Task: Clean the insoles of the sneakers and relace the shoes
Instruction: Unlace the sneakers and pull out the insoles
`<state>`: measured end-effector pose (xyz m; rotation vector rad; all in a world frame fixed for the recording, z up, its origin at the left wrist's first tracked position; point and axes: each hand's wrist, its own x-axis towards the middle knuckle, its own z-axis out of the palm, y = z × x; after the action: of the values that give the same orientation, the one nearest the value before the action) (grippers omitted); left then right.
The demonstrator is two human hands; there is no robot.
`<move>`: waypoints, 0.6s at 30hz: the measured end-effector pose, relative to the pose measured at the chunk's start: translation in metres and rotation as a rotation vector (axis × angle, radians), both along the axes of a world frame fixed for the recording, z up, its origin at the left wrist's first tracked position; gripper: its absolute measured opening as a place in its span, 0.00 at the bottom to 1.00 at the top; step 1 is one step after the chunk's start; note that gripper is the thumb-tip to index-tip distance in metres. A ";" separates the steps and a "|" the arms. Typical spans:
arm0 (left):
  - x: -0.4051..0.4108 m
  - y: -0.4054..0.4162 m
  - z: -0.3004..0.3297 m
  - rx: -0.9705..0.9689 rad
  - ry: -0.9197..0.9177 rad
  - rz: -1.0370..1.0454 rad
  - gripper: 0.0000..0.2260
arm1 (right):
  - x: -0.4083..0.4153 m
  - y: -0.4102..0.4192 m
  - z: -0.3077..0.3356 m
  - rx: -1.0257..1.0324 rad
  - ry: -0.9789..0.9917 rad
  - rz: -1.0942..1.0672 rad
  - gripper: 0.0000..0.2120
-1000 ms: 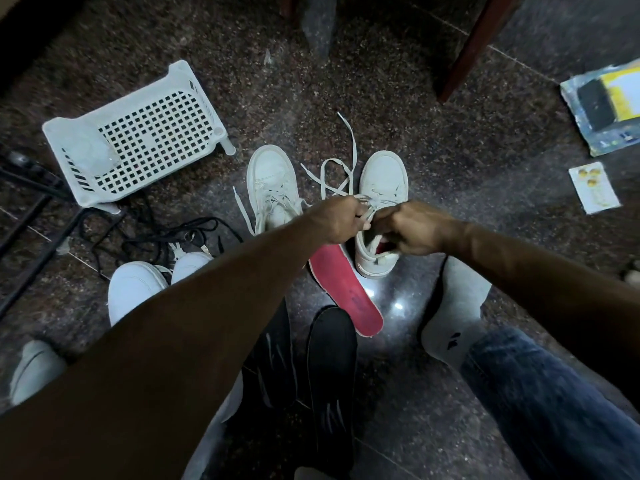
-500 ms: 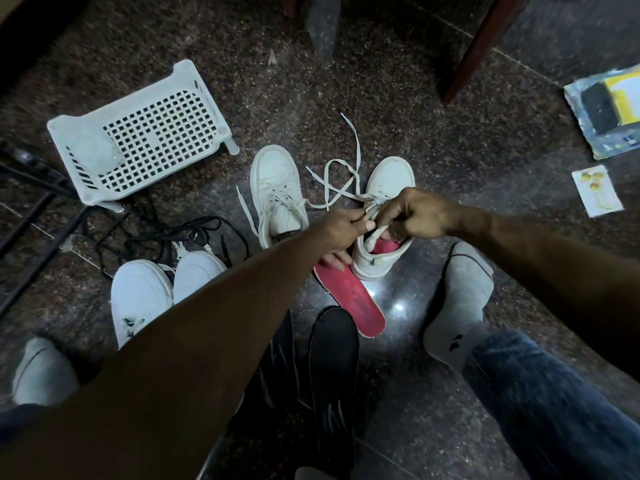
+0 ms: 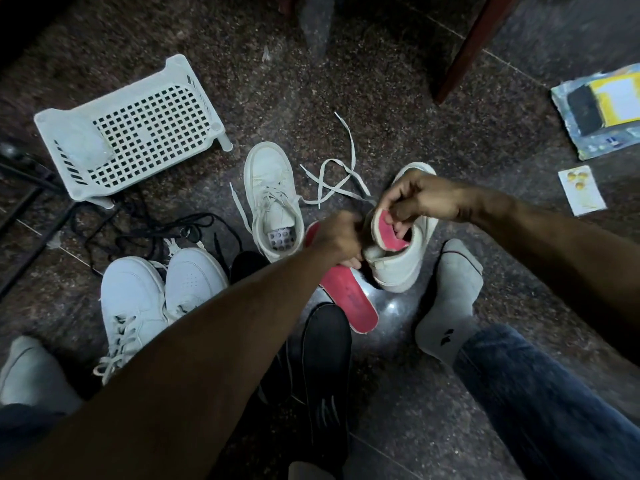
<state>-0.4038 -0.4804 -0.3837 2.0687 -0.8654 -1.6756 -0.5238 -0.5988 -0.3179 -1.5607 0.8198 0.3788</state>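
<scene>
A cream sneaker [image 3: 403,268] sits tilted on the floor between my hands. My left hand [image 3: 341,237] grips its heel end. My right hand [image 3: 415,199] pinches a red insole [image 3: 386,230] that sticks up, bent, out of the shoe's opening. A second red insole [image 3: 346,296] lies flat on the floor below the shoe. The matching cream sneaker [image 3: 272,199] stands to the left, loosely laced, its inside bare. A loose white lace [image 3: 337,174] trails over the floor behind the shoes.
A white plastic basket [image 3: 138,129] lies at the back left. A pair of white sneakers [image 3: 156,299] and black laces [image 3: 149,230] are at left, black insoles [image 3: 323,372] near me. My socked feet [image 3: 448,299] flank the work. Packets [image 3: 602,109] lie right; a wooden leg [image 3: 467,46] stands behind.
My right hand has let go of the lace, reached into the cream sneaker and pulled the red insole partly out. My left hand shifted down to the heel. The shoe has tilted.
</scene>
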 end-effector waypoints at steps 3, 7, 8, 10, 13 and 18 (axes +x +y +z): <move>0.002 -0.001 0.005 -0.236 -0.411 -0.213 0.08 | -0.001 0.001 0.002 0.003 -0.024 -0.086 0.07; 0.015 -0.006 0.012 -0.289 -0.609 -0.292 0.10 | 0.012 0.008 0.004 -0.154 -0.057 0.073 0.10; 0.018 -0.006 0.011 -0.284 -0.610 -0.290 0.11 | 0.016 0.008 0.005 -0.222 -0.066 0.138 0.11; 0.025 -0.006 0.011 -0.280 -0.609 -0.297 0.13 | 0.024 0.009 0.008 -0.385 -0.071 0.309 0.10; 0.032 -0.012 0.011 -0.247 -0.595 -0.413 0.16 | 0.027 0.014 0.012 -0.589 0.017 0.617 0.06; 0.023 -0.027 0.015 -0.146 -0.548 -0.491 0.06 | 0.024 0.024 0.008 -0.757 -0.009 0.877 0.12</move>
<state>-0.3804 -0.5070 -0.3685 2.3765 -1.7287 -1.1814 -0.4998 -0.5746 -0.3103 -2.6099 0.2042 0.7362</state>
